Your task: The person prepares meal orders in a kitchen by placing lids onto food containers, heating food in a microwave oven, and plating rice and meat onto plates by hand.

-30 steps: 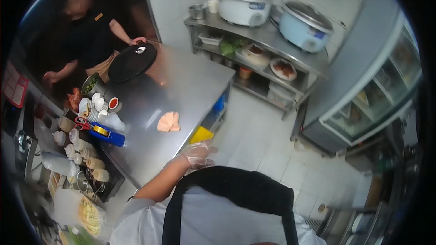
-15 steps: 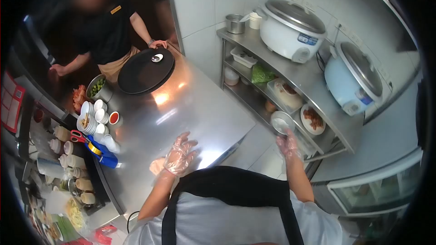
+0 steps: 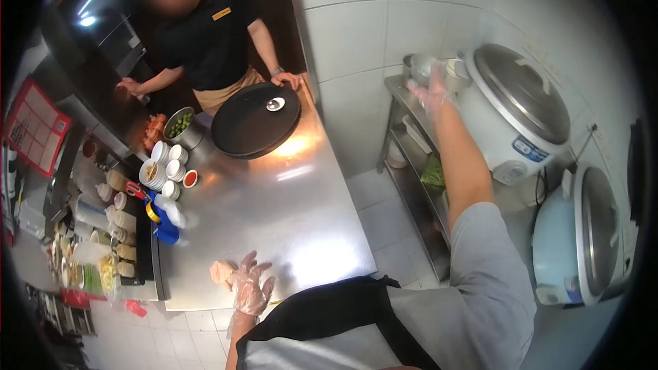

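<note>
My right hand (image 3: 434, 93), in a clear plastic glove, is stretched out over the top of the steel shelf. Its fingers are closed on a small, pale, see-through bowl (image 3: 422, 66), blurred by motion. That bowl is right by a metal pot (image 3: 407, 67) and a stack of pale cups (image 3: 455, 70), beside the white rice cooker (image 3: 521, 109). Over the front edge of the steel table (image 3: 274, 212), my left hand (image 3: 252, 285), also gloved, is open with fingers spread. Next to it lies a pale pinkish lump (image 3: 223, 273) whose kind I cannot make out.
Across the table stands a co-worker (image 3: 219, 41), one hand near a round black tray (image 3: 253, 123) bearing a white spoon. Stacked white dishes (image 3: 152, 175), red sauce (image 3: 190, 178) and a pot of green fruit (image 3: 184, 130) line the left side. A blue rice cooker (image 3: 569, 233) stands at right.
My right hand has risen with the bowl from beside the lower shelves to the shelf top. My left hand stays open near the table's front edge. The view has turned.
</note>
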The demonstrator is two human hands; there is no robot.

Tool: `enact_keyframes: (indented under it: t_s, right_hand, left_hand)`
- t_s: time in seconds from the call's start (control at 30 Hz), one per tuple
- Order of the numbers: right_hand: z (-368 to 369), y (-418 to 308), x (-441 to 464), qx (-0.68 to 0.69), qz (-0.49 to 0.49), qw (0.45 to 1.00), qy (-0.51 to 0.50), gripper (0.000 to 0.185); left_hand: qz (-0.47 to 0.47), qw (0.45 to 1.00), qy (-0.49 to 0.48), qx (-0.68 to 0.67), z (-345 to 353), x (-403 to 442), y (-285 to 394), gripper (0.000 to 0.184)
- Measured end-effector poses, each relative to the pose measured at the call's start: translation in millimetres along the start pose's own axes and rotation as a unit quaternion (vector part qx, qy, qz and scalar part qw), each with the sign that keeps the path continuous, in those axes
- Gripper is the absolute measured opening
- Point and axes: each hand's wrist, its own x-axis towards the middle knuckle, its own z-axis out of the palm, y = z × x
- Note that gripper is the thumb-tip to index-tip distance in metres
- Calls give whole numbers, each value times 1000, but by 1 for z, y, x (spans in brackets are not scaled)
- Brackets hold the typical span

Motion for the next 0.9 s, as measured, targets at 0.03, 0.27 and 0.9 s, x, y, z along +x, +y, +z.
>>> enact_keyframes:
  t_s: [0.03,0.27,0.9]
  right_hand:
    - [21,-3,-3,1,12,1000,2,80]
    - [24,170,-178,-90,21,929,-359,55]
    - [23,491,-661,-454,-68,298,-837,31]
  left_hand:
    - [-12,1000,3,19,0,-9,7,35]
    - [-151,987,-45,14,-13,-68,29,31]
    - [-856,416,-105,-289,191,-792,72,44]
